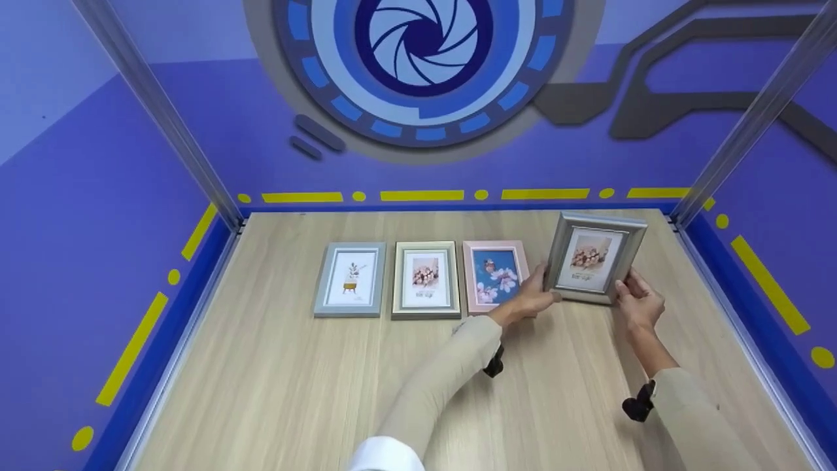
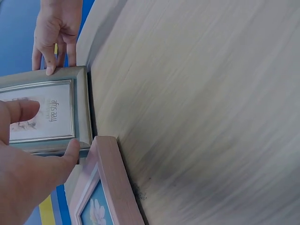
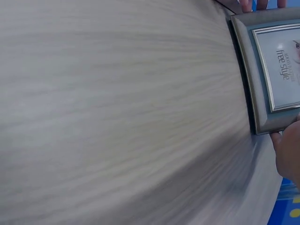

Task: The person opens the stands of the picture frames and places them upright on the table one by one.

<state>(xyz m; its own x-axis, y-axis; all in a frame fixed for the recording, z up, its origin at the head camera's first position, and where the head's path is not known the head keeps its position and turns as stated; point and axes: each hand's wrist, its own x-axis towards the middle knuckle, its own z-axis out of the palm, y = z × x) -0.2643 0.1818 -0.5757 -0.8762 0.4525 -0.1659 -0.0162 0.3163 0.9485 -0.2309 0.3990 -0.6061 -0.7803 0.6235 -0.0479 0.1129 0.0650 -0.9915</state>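
A grey-brown picture frame (image 1: 561,252) with a flower print is held up at the right, leaning back. My left hand (image 1: 537,296) grips its left side; in the left wrist view the thumb (image 2: 26,110) shows in front of the print. On the opposite side my right hand (image 1: 641,302) grips the frame, its thumb at the front edge and the other fingers partly hidden. Whether the lower edge touches the table cannot be told. Beside my left hand lies a pink picture frame (image 1: 494,245) with a blossom print, partly covered by that hand.
Left of the pink one, a champagne picture frame (image 1: 426,314) and a light blue picture frame (image 1: 348,312) lie in a row on the wooden table (image 1: 294,392). Blue-purple printed panels (image 1: 196,131) wall in the back and both sides, with metal posts (image 1: 163,111) at the corners.
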